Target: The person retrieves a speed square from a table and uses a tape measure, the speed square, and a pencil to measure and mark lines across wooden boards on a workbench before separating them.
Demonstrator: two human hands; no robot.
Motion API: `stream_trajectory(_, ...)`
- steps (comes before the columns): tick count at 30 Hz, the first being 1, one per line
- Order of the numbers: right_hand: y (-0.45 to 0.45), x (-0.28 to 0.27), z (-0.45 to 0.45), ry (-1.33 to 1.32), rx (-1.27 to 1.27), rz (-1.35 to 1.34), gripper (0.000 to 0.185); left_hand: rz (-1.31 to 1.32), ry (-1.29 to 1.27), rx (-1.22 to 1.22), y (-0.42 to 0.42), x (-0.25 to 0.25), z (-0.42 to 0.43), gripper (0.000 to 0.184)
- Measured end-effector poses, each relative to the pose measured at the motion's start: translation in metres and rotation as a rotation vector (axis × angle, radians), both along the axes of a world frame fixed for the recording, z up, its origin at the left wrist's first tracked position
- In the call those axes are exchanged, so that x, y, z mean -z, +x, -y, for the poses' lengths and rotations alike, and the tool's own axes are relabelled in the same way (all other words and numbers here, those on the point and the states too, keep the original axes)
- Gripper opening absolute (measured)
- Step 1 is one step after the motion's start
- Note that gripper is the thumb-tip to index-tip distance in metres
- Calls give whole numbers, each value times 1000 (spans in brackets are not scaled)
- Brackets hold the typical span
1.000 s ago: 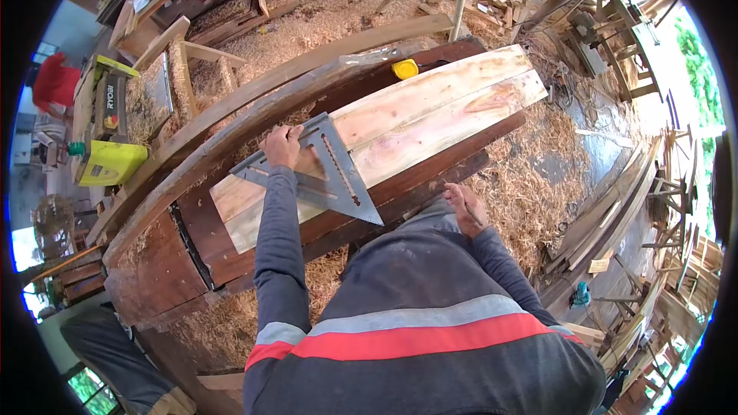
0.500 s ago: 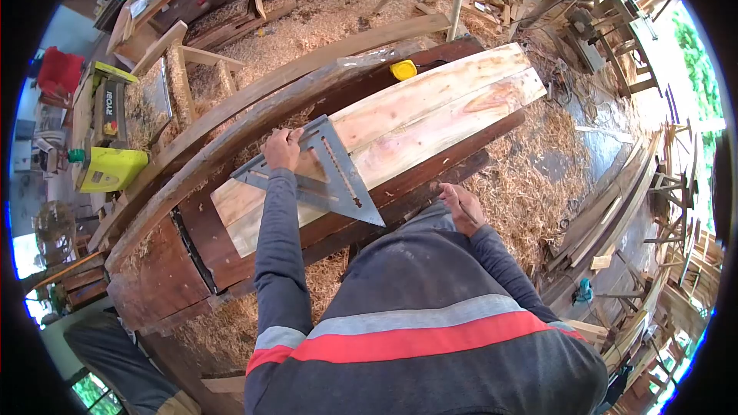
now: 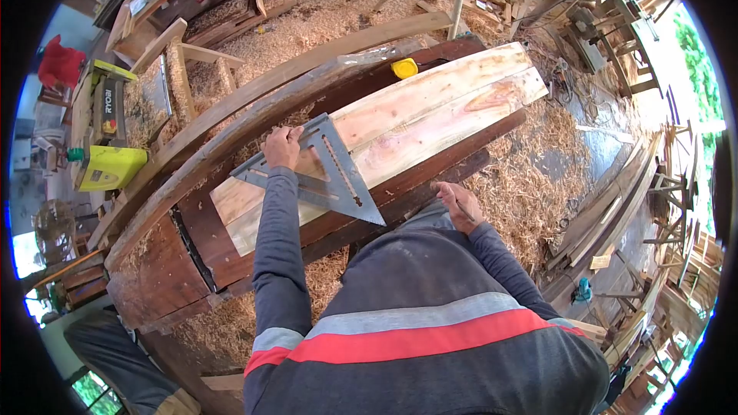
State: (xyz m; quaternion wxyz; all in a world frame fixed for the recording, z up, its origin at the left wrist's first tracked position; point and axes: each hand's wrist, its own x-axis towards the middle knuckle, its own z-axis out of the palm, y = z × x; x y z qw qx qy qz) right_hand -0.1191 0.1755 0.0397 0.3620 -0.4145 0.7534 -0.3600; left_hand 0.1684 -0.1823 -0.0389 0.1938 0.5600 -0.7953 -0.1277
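Observation:
My left hand (image 3: 282,147) is closed on the upper edge of a large grey metal speed square (image 3: 343,177). The square lies across two pale boards (image 3: 442,111) set side by side, its pointed corner reaching past their near edge. My left hand and forearm cover part of the tool. Close to my body, my right hand (image 3: 460,207) is closed around a thin, pencil-like stick (image 3: 466,212). That hand is off the boards, beside the near edge of the dark wooden bench (image 3: 157,273) under them.
A yellow tape measure (image 3: 403,69) rests behind the boards. Long curved timbers (image 3: 254,92) run along the bench's far side. At left stands a green and black Ryobi machine (image 3: 109,127). Wood shavings (image 3: 530,161) cover the floor, and stacked planks (image 3: 607,207) lie at right.
My right hand has turned slightly, with the thin stick still in its fingers. My left hand, the speed square and the boards stay in place.

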Motion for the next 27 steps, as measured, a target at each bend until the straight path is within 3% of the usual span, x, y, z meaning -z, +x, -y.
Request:
stream_trajectory(14,-1,-11,-1,48,14,-27,58,-14,-78,14,-2,-4,-5,35)
stream_trajectory(17,1,4,1,3,-1,0,45,-1,-96,-18,-6,-6,-11,33)
stream_trajectory(19,12,-6,14,-181,14,-104,36,55,-135,-40,-11,-5,-19,32)
stream_trajectory(27,32,-37,70,-156,-11,-63,28,140,-226,-139,-26,-8,-43,29)
